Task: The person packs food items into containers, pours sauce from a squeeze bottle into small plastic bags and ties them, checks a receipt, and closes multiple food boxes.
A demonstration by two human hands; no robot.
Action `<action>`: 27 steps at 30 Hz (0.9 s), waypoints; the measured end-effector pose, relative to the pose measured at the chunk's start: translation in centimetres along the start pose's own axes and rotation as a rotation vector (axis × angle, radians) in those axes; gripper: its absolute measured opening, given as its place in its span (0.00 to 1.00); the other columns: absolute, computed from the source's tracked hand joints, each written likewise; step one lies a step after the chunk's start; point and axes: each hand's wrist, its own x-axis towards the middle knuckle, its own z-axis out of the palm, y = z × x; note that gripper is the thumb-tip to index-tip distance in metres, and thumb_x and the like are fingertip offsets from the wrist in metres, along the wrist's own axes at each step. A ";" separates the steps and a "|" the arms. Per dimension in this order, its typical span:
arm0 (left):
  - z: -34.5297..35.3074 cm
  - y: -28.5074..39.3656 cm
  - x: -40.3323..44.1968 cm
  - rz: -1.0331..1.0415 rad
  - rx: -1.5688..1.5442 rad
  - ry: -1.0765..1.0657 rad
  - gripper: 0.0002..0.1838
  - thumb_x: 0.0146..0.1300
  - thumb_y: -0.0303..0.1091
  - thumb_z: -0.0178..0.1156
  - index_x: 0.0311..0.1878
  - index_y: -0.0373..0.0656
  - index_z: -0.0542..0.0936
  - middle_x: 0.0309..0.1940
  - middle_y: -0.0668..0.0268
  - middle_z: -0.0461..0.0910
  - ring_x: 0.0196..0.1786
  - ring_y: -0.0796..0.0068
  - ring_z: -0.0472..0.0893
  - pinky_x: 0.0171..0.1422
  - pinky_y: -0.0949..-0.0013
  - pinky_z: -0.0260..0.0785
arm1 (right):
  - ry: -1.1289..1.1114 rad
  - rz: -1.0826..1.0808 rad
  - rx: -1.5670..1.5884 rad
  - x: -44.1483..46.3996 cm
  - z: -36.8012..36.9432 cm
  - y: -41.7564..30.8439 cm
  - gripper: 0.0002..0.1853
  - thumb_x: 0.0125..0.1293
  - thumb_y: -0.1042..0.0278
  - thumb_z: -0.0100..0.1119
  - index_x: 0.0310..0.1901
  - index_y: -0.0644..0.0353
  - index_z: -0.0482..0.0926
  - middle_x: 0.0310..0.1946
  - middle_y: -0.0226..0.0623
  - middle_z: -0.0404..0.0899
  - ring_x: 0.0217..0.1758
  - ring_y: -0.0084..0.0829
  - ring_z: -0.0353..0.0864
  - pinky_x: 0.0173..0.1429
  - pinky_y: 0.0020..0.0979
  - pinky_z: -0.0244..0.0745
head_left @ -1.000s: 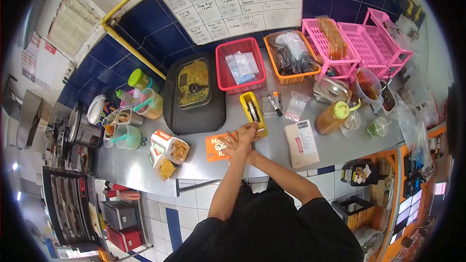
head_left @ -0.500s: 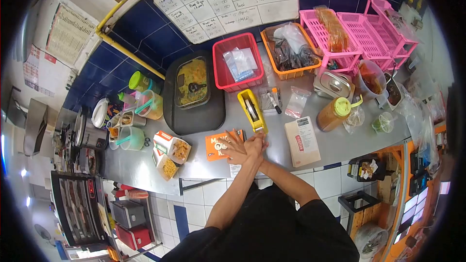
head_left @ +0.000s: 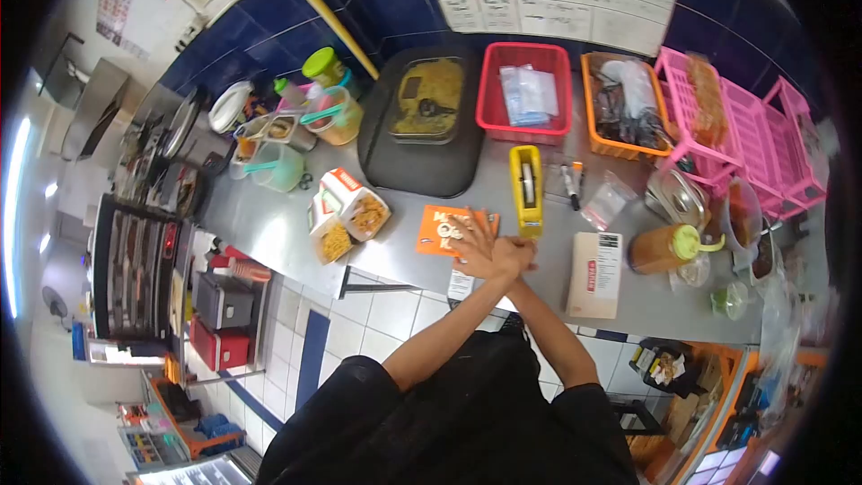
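My arms cross at the wrists over the steel counter. My right hand [head_left: 478,250] lies with fingers spread on a flat orange card with white print [head_left: 435,232]. A white printed slip [head_left: 461,284] shows below that hand, at the counter's front edge. Crossing over the right wrist, my left hand [head_left: 515,255] has bent, closed fingers just in front of the yellow tape dispenser [head_left: 527,193]; whatever is between them is too small to tell. Two open food boxes [head_left: 366,216] [head_left: 334,242], filled with food, stand left of the card.
Behind the hands are a black case [head_left: 382,157] with a food container [head_left: 429,130] on it, a red basket [head_left: 525,133] and an orange basket [head_left: 628,151]. To the right are a long box [head_left: 594,292], a sauce bottle [head_left: 654,250] and pink racks [head_left: 709,157]. Tubs [head_left: 283,171] stand left.
The camera view has turned, so the counter appears shifted. My left hand moved from beside the dispenser to its front end. My right hand stays spread on the card; the white slip shows more.
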 end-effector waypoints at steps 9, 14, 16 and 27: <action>-13.1 -5.9 -3.0 0.347 -0.258 0.097 0.12 0.70 0.34 0.64 0.51 0.36 0.83 0.35 0.63 0.84 0.22 0.82 0.76 0.24 0.76 0.70 | -0.003 -0.089 0.056 0.3 -0.4 1.1 0.24 0.59 0.54 0.68 0.55 0.56 0.81 0.78 0.46 0.55 0.83 0.59 0.42 0.80 0.70 0.29; -12.8 -6.6 -1.0 0.311 -0.389 0.260 0.15 0.70 0.32 0.65 0.55 0.38 0.79 0.30 0.63 0.83 0.21 0.82 0.77 0.21 0.76 0.69 | -0.022 -0.128 -0.002 0.7 0.2 1.4 0.23 0.62 0.58 0.68 0.49 0.69 0.77 0.78 0.48 0.56 0.84 0.53 0.42 0.81 0.68 0.33; -12.8 -7.0 -0.3 0.282 -0.325 0.297 0.16 0.69 0.31 0.66 0.56 0.39 0.76 0.28 0.65 0.83 0.21 0.82 0.77 0.21 0.75 0.69 | -0.024 -0.128 -0.005 0.7 0.1 1.2 0.23 0.62 0.59 0.68 0.49 0.70 0.77 0.77 0.48 0.56 0.84 0.52 0.42 0.81 0.66 0.34; -14.2 -9.7 0.8 0.599 -0.134 0.265 0.06 0.66 0.29 0.67 0.43 0.40 0.88 0.26 0.65 0.86 0.26 0.82 0.81 0.30 0.72 0.74 | -0.087 -0.092 -0.006 0.8 -0.7 0.6 0.25 0.61 0.63 0.68 0.54 0.70 0.75 0.78 0.48 0.54 0.84 0.52 0.42 0.82 0.64 0.37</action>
